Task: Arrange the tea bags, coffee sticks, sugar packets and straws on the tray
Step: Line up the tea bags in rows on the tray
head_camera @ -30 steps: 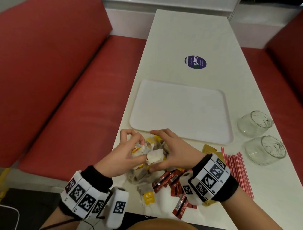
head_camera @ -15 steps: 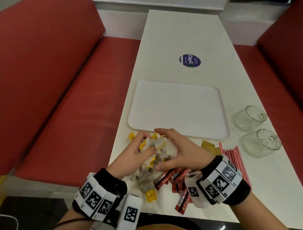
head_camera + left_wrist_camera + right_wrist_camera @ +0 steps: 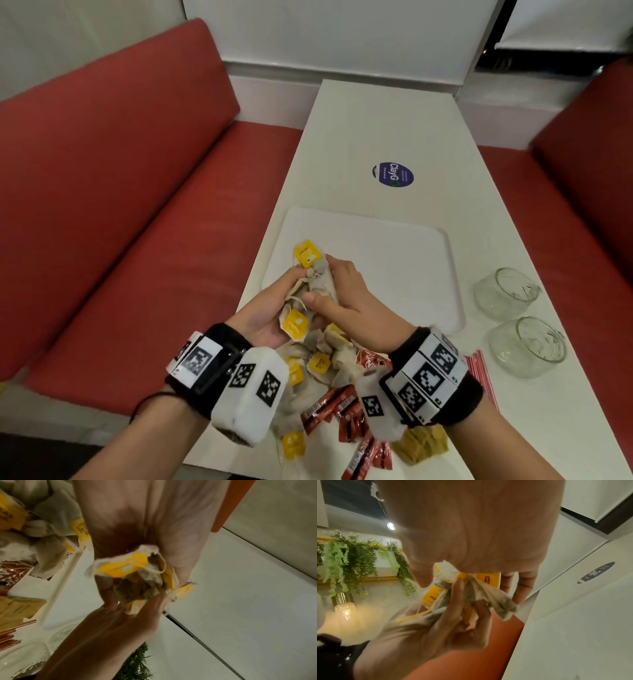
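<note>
I've got a bunch of tea bags clamped between both hands, lifted above the near-left corner of the tray. My left hand cups them from below, fingers curled round the bundle, and my right hand closes over the top, thumb and fingers pinching in (the wrist views are blurred, but the curl shows). One yellow tag sticks up past my fingertips, another lies in my left palm. The tray itself sits bare on the white desk. Under my wrists more tea bags lie in a loose heap on the desk, touching the red coffee sticks nearer me. The sugar packets are at the near edge, partly hidden by my right wrist. Red straws peek out beside that wrist. Two glasses stand right of the tray, well apart from my hands.
</note>
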{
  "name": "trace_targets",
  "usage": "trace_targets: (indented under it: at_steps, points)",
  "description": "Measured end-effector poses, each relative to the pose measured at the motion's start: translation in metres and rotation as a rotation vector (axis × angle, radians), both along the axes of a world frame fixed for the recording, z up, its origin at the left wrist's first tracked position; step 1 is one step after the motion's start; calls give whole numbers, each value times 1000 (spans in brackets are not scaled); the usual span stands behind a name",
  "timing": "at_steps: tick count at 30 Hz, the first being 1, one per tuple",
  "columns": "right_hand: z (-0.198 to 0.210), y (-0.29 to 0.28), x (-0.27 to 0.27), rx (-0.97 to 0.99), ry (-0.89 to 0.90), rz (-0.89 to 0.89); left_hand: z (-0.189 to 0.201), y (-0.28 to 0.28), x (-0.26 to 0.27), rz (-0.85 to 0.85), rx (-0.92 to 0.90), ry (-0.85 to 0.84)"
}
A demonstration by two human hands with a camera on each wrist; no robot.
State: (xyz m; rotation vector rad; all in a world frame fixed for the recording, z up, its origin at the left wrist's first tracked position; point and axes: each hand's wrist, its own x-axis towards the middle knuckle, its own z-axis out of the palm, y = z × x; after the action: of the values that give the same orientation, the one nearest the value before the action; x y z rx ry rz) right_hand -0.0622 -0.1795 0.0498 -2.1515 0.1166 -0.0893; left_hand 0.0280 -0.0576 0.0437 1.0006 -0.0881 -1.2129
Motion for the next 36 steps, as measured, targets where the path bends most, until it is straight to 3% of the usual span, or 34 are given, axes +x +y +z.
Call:
trace_targets:
  at_steps: [8,14,18,22,27,32,36]
  points:
    - [-22,5,23,176,-1,-89,-27,-22,15,124,93,16]
    - [-8,-19,55,188,-86,-225,-6,-58,46,165,105,-234]
    - [-9,-35,83,261,-82,-277,-3,-72,63,197,128,-298]
    - [-24,-35,95,310,-66,-274,-18,-71,76,202,154,-232]
    - [-32,-49,103,86,-3,-209,-35,-72,82,237,161,-107]
    - [-33,-73,94,327,-65,-381,-49,-71,89,302,119,-2]
    - [-38,-73,82,476,118,-350,-52,-72,94,343,52,30]
